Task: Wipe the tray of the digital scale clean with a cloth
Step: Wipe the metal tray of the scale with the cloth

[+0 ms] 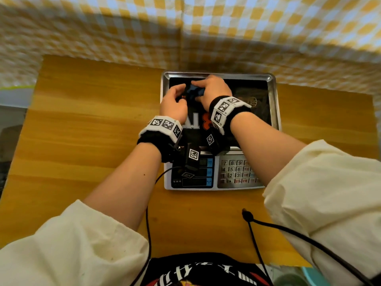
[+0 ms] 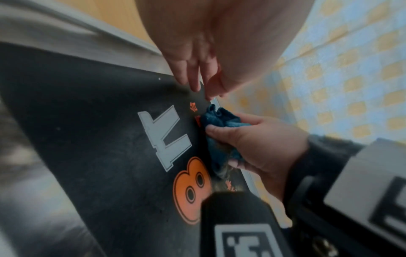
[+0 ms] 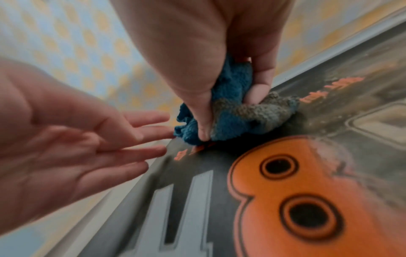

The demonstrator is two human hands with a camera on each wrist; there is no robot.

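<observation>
Scale: one grey digital scale (image 1: 214, 178) with keypad, on a wooden table (image 1: 82, 141).
Tray: one shiny steel tray (image 1: 275, 96) on top of it.
Cloth: one crumpled blue cloth (image 1: 194, 92) on the tray's far left part.
Right hand (image 1: 212, 90): fingers curled, bunching the cloth against the tray.
Left hand (image 1: 173, 100): fingers straight and loose, just beside the cloth, holding nothing.

One digital scale (image 1: 214, 172) sits at the table's (image 1: 82, 120) far edge, carrying one steel tray (image 1: 273, 96). One blue cloth (image 1: 194, 92) lies near the tray's far-left corner. Two hands are there: the left hand (image 1: 173, 104) and the right hand (image 1: 212, 89). Two cables cross the table's near edge.
</observation>
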